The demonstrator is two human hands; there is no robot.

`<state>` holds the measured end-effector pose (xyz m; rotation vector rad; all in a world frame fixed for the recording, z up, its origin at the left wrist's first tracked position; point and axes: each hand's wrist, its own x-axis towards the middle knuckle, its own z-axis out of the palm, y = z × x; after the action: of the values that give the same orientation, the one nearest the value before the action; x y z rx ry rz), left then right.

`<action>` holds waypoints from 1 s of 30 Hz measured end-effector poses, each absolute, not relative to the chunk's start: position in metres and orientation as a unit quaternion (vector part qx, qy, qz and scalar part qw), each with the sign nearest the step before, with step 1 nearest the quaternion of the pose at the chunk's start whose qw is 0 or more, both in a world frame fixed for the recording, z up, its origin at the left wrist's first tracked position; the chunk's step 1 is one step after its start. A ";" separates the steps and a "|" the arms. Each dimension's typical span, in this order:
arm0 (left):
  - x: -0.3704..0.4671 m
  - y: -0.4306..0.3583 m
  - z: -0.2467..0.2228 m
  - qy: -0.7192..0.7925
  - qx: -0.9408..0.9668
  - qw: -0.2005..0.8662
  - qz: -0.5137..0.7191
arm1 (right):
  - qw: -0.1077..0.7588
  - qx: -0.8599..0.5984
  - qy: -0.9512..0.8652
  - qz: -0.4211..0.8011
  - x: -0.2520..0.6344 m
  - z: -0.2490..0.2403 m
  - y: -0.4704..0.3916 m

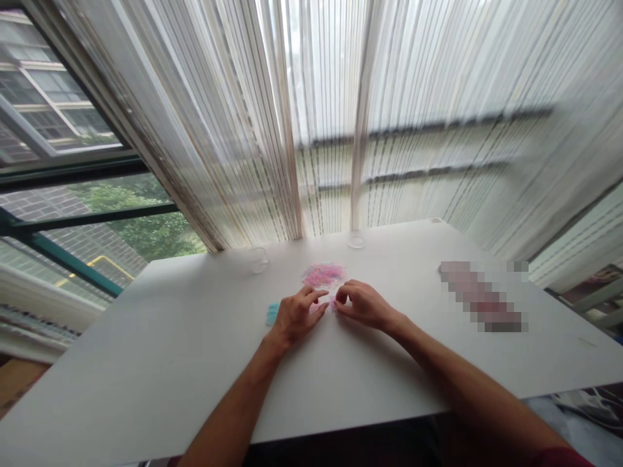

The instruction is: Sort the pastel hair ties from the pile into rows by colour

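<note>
My left hand (pixel 296 316) rests low over the white table, thumb and index finger apart, with nothing visible between them. Beside it, partly covered by the hand, lies a light-blue group of small pieces (pixel 271 314). My right hand (pixel 365 303) has its thumb and fingertips brought together at the tabletop, touching small pinkish pieces (pixel 333 303); whatever is in the pinch is too small to name. Just beyond both hands spreads a loose pile of thin pink pieces (pixel 324 274) with some blue ones mixed in.
Toward the back of the white table (pixel 195 363) stand a clear round container (pixel 259 261) and a clear ring-like dish or lid (pixel 356 242). A blurred-out reddish object (pixel 479 298) lies at the right. String curtains (pixel 331 130) hang along the table's far edge.
</note>
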<state>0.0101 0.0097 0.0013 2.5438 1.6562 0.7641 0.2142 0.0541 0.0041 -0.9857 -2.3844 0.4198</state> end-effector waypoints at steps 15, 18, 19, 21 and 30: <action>0.019 0.009 -0.001 0.494 0.832 0.000 0.253 | 0.267 -0.273 -0.900 0.209 0.227 0.012 0.058; 0.022 0.010 -0.002 0.499 0.831 -0.006 0.247 | 0.255 -0.278 -0.903 0.206 0.230 0.013 0.059; 0.023 0.010 -0.002 0.500 0.831 -0.007 0.243 | 0.248 -0.280 -0.904 0.206 0.231 0.014 0.059; 0.025 0.011 -0.002 0.505 0.830 -0.007 0.237 | 0.235 -0.284 -0.907 0.203 0.231 0.014 0.060; 0.024 0.008 -0.003 0.499 0.838 0.005 0.222 | 0.262 -0.339 -0.878 0.214 0.237 0.014 0.070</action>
<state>0.0239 0.0077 -0.0034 2.6240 1.5626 0.6968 0.2373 0.0697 0.0135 -0.9181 -2.3746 0.5801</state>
